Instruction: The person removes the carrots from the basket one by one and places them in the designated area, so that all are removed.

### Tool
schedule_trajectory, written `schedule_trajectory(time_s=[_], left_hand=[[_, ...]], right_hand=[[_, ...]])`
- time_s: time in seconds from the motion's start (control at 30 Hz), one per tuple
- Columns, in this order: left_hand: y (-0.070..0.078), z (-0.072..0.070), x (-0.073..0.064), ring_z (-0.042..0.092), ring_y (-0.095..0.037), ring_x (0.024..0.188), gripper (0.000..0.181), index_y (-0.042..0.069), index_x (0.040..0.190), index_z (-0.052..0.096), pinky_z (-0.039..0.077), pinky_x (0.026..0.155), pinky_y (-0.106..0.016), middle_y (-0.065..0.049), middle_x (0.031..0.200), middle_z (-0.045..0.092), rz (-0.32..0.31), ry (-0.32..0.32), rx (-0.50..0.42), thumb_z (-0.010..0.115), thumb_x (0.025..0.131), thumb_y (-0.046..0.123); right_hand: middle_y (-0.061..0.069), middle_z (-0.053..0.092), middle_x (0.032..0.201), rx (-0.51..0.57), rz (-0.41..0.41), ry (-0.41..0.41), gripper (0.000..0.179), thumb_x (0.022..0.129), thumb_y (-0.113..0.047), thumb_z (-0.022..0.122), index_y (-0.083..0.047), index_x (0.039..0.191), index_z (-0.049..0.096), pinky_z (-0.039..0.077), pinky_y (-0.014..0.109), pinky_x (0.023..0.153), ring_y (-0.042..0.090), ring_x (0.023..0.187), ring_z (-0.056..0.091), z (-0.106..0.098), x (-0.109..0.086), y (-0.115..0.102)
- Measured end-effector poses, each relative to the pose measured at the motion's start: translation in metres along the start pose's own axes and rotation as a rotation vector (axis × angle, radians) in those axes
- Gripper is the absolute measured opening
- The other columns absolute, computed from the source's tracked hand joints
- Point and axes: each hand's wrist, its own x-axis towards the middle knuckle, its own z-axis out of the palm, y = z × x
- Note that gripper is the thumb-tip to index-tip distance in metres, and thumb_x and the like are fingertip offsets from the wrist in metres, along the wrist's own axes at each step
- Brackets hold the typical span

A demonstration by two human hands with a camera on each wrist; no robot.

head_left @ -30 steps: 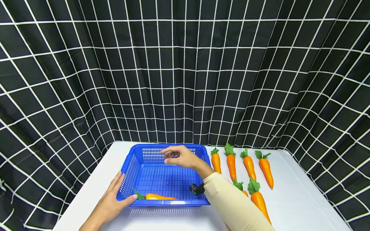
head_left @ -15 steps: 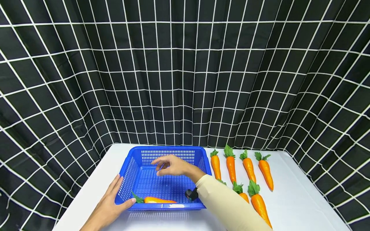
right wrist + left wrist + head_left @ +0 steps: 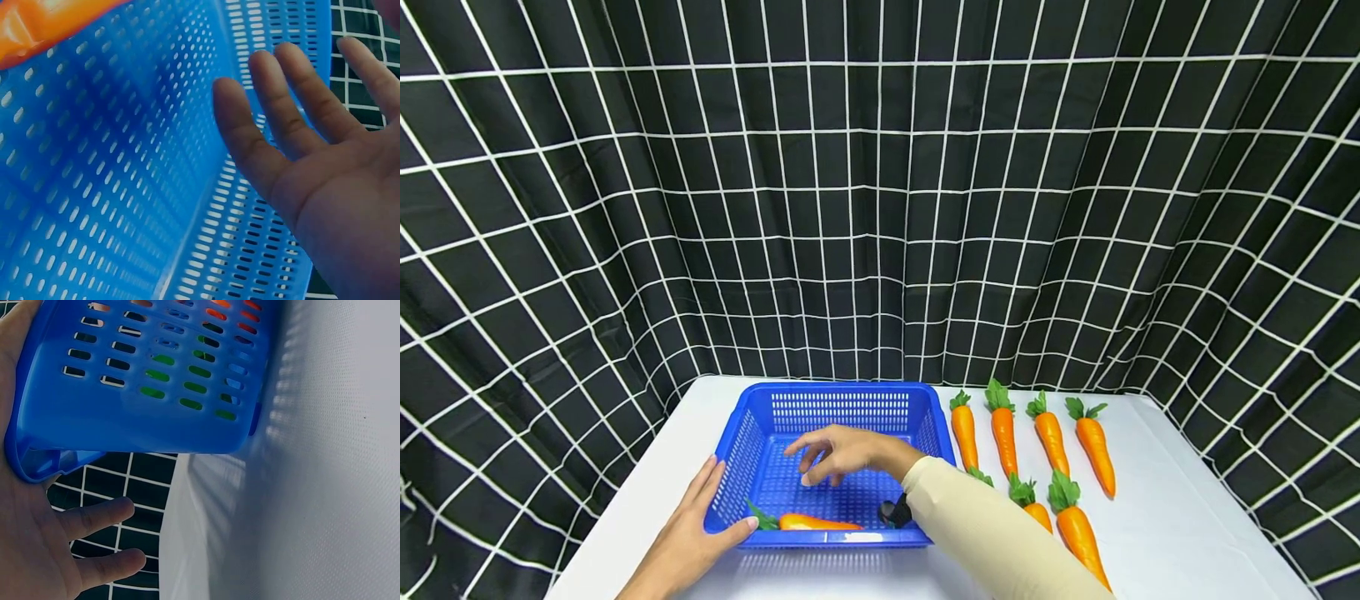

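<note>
A blue perforated plastic basket (image 3: 827,537) stands on the white table. Along its front inner wall lies one orange carrot (image 3: 812,522), green leaves toward the left corner. My left hand (image 3: 692,529) rests against the basket's front left corner, thumb on the front rim and straight fingers along the left side; two fingers (image 3: 100,515) stick out free below the rim in the left wrist view. Inside the basket's opening, above its floor, hangs my right hand (image 3: 842,452), with loosely bent, spread fingers and nothing held. The right wrist view shows its palm (image 3: 350,200) near a slotted wall.
To the basket's right lie several carrots on the table, among them a back-row one (image 3: 1051,442) and a nearer one (image 3: 1081,542). My right sleeve (image 3: 992,525) covers part of that area. A black curtain (image 3: 880,208) with white grid lines surrounds the table.
My right hand has come down and a little left, from above the basket to lower inside its opening. The left hand keeps its place at the corner; the carrot in the basket lies still.
</note>
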Motion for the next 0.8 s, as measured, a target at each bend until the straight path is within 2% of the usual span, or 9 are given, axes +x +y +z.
schedule_trajectory(time_s=[0.1,0.23,0.33,0.47,0.63,0.8], left_hand=[[0.000,-0.001,0.001,0.022,-0.050,0.136,0.103,-0.002,0.151,0.024,0.026,0.099,-0.069,-0.017,0.158,0.013,-0.004,-0.001,-0.002,0.070,0.080,0.056],[0.002,-0.001,0.001,0.019,-0.049,0.137,0.104,0.000,0.152,0.021,0.024,0.100,-0.070,-0.016,0.159,0.009,-0.043,-0.040,-0.023,0.070,0.080,0.057],[0.002,0.000,0.000,0.018,-0.050,0.137,0.104,0.003,0.154,0.019,0.023,0.099,-0.071,-0.014,0.159,0.006,-0.089,-0.079,-0.031,0.069,0.081,0.058],[0.003,0.002,-0.001,0.018,-0.050,0.137,0.105,0.005,0.154,0.018,0.023,0.100,-0.070,-0.012,0.160,0.005,-0.116,-0.093,-0.033,0.068,0.080,0.059],[0.004,0.000,-0.002,0.018,-0.049,0.137,0.105,0.006,0.154,0.018,0.023,0.100,-0.071,-0.011,0.160,0.005,-0.117,-0.085,-0.021,0.068,0.080,0.060],[0.003,0.001,0.000,0.018,-0.048,0.138,0.104,0.004,0.154,0.019,0.023,0.101,-0.069,-0.012,0.160,0.007,-0.092,-0.063,-0.026,0.069,0.080,0.059]], right_hand=[[0.010,0.064,0.111,0.008,0.033,-0.030,0.049,0.085,-0.011,0.071,-0.018,0.132,0.060,0.055,0.049,0.072,0.015,0.087,0.063,0.001,0.001,0.002],[0.009,0.063,0.113,-0.012,0.077,-0.081,0.052,0.085,-0.012,0.071,-0.015,0.135,0.057,0.055,0.045,0.072,0.014,0.090,0.062,0.003,0.001,0.004],[0.008,0.062,0.117,-0.019,0.121,-0.128,0.053,0.085,-0.013,0.070,-0.014,0.136,0.055,0.055,0.046,0.075,0.014,0.094,0.062,0.006,0.001,0.006],[0.009,0.060,0.120,0.018,0.183,-0.184,0.055,0.085,-0.010,0.068,-0.013,0.138,0.052,0.054,0.049,0.078,0.017,0.098,0.061,0.010,0.000,0.007],[0.006,0.063,0.110,0.088,0.258,-0.251,0.059,0.083,-0.003,0.063,-0.014,0.140,0.050,0.055,0.048,0.074,0.022,0.093,0.062,0.014,0.000,0.007],[0.003,0.064,0.105,0.072,0.316,-0.294,0.056,0.085,-0.004,0.063,-0.015,0.138,0.052,0.055,0.045,0.068,0.023,0.089,0.064,0.017,0.002,0.006]])
